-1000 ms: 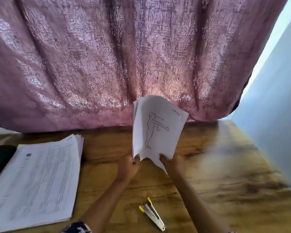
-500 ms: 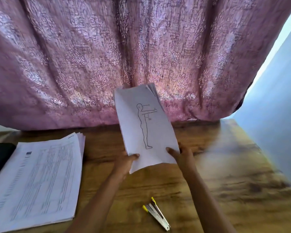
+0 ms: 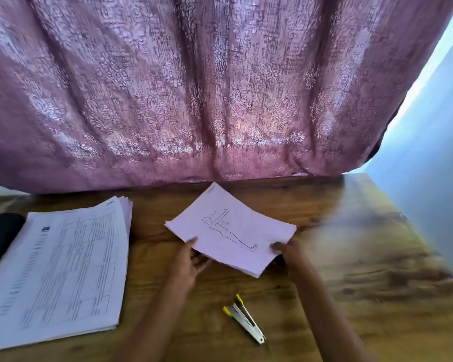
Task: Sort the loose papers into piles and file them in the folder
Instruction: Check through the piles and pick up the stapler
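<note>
The only possible container is a flat black thing (image 3: 0, 239) at the left edge of the brown wooden table (image 3: 364, 257), partly covered by a large pile of white printed forms (image 3: 63, 270). Whether it is the folder cannot be told, and nothing shows inside it.

The thin stack of white sheets (image 3: 230, 231), its top sheet bearing an outline drawing of a human figure, is near the middle of the table, nearly flat and turned at a slant (whether it rests on the wood or hangs just above it is unclear). The left hand (image 3: 190, 262) pinches its near-left edge, thumb on top and fingers beneath. The right hand (image 3: 289, 253) pinches the near-right corner the same way.

The printed pile lies apart from this stack, to its left, with its sheets fanned at the far corner. A silver stapler with yellow tips (image 3: 245, 320) lies on the wood between the two forearms, nearer the person than the stack. A mauve patterned curtain (image 3: 220, 87) hangs along the table's far edge, and a pale blue wall (image 3: 434, 139) stands at the right.
</note>
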Demonstrator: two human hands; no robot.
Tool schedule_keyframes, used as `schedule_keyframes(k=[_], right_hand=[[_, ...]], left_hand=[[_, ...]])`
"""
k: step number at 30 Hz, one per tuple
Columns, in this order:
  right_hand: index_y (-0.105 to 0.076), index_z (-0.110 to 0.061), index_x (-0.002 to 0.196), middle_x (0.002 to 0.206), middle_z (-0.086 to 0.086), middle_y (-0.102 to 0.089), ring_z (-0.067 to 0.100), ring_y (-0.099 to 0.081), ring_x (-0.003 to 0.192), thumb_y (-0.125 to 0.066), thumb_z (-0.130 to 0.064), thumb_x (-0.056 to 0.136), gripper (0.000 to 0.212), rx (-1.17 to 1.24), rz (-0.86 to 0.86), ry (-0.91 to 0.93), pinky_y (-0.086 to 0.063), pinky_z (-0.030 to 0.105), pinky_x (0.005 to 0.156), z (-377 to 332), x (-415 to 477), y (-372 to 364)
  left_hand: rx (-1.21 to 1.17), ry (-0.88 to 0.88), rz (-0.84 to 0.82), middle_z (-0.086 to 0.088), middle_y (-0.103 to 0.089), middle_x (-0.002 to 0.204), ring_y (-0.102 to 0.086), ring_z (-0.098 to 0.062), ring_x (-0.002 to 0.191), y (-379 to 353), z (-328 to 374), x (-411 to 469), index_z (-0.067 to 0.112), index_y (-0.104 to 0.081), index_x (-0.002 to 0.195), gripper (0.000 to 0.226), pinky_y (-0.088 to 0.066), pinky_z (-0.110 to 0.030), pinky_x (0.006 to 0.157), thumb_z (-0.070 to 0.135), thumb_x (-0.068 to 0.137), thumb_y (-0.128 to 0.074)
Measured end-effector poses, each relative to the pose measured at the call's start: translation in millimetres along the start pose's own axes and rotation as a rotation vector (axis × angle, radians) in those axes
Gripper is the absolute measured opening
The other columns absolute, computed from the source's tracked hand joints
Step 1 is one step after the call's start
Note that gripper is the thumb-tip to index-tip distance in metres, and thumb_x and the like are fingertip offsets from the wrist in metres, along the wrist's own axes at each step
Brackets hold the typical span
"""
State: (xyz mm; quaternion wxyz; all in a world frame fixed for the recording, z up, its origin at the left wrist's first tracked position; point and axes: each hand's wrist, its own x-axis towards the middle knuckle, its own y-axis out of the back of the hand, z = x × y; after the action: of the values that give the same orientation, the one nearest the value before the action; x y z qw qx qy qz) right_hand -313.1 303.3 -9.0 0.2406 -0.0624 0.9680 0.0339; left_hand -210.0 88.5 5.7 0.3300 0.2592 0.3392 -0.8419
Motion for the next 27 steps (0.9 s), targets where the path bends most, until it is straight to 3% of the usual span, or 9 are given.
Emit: schedule_keyframes(k=[2, 4, 10, 13, 15, 19, 22, 24, 27], right_hand=[[-0.058, 0.009, 0.107, 0.091, 0.019, -0.065, 0.026, -0.065, 0.072, -0.052, 0.015, 0.083, 0.025, -0.064, -0.084, -0.015, -0.051, 0.031, 0.061, -7, 7, 17], [-0.057, 0.009, 0.113, 0.097, 0.02, -0.064, 0.03, -0.064, 0.077, -0.053, 0.011, 0.085, 0.028, -0.157, -0.161, -0.029, -0.051, 0.034, 0.064, -18, 11, 30], [-0.062, -0.006, 0.098, 0.09, 0.008, -0.066, 0.018, -0.062, 0.073, -0.058, 0.001, 0.088, 0.013, -0.396, -0.264, -0.01, -0.046, 0.023, 0.054, -46, 14, 32], [-0.063, -0.003, 0.097, 0.098, 0.012, -0.066, 0.018, -0.063, 0.075, -0.058, 0.003, 0.088, 0.012, -0.325, -0.212, 0.06, -0.05, 0.026, 0.06, -39, 19, 23], [-0.064, -0.006, 0.095, 0.101, 0.012, -0.068, 0.023, -0.066, 0.081, -0.059, -0.002, 0.089, 0.009, -0.221, -0.145, 0.077, -0.055, 0.037, 0.076, -29, 18, 20], [-0.065, -0.009, 0.106, 0.101, 0.012, -0.072, 0.033, -0.069, 0.088, -0.065, -0.006, 0.086, 0.02, -0.033, -0.13, 0.028, -0.056, 0.046, 0.079, -5, 6, 17], [-0.064, -0.004, 0.107, 0.103, 0.019, -0.069, 0.037, -0.067, 0.09, -0.066, -0.001, 0.084, 0.023, -0.09, -0.135, 0.041, -0.053, 0.054, 0.086, -10, 2, 7], [-0.066, -0.004, 0.101, 0.095, 0.015, -0.07, 0.026, -0.068, 0.079, -0.067, 0.0, 0.083, 0.019, -0.124, -0.088, 0.163, -0.057, 0.043, 0.078, -35, -3, 1], [-0.068, -0.009, 0.09, 0.071, -0.007, -0.068, -0.004, -0.06, 0.056, -0.068, -0.005, 0.085, 0.006, -0.183, 0.013, 0.52, -0.048, 0.018, 0.054, -95, -22, -3]], left_hand=[[0.03, -0.067, 0.089, -0.008, -0.063, 0.102, -0.059, -0.024, 0.094, 17, 36, 18, 0.007, -0.057, 0.111, 0.019, -0.049, -0.043, 0.078, 0.018, 0.098, -0.051], [0.192, -0.029, 0.094, -0.008, -0.069, 0.091, -0.061, -0.025, 0.089, 28, 69, 30, 0.002, -0.057, 0.122, 0.032, -0.049, -0.039, 0.074, 0.021, 0.096, -0.054], [0.801, 0.06, -0.164, -0.012, -0.07, 0.105, -0.067, -0.023, 0.088, 16, 96, 29, 0.007, -0.063, 0.109, 0.024, -0.052, -0.038, 0.083, 0.015, 0.087, -0.068], [0.808, 0.125, -0.2, -0.016, -0.069, 0.101, -0.066, -0.028, 0.087, 11, 83, 21, 0.007, -0.062, 0.1, 0.014, -0.049, -0.038, 0.073, 0.01, 0.087, -0.066], [0.746, 0.144, -0.159, -0.02, -0.067, 0.101, -0.063, -0.032, 0.09, 17, 72, 15, 0.005, -0.06, 0.101, 0.017, -0.049, -0.04, 0.074, 0.01, 0.086, -0.067], [0.685, 0.029, -0.07, -0.015, -0.072, 0.087, -0.065, -0.03, 0.08, 23, 55, 4, 0.006, -0.063, 0.092, 0.009, -0.05, -0.036, 0.065, 0.005, 0.084, -0.069], [0.691, -0.044, -0.028, -0.014, -0.071, 0.087, -0.064, -0.025, 0.073, 17, 51, 0, 0.009, -0.063, 0.085, 0.007, -0.048, -0.032, 0.062, 0.004, 0.086, -0.068], [0.679, -0.187, -0.029, -0.014, -0.069, 0.103, -0.063, -0.022, 0.075, 1, 52, -9, 0.006, -0.065, 0.091, 0.005, -0.049, -0.031, 0.067, 0.005, 0.086, -0.068], [0.675, -0.583, 0.022, 0.001, -0.064, 0.108, -0.063, -0.022, 0.098, -20, 70, -22, 0.012, -0.065, 0.115, 0.032, -0.047, -0.032, 0.086, 0.025, 0.087, -0.07]])
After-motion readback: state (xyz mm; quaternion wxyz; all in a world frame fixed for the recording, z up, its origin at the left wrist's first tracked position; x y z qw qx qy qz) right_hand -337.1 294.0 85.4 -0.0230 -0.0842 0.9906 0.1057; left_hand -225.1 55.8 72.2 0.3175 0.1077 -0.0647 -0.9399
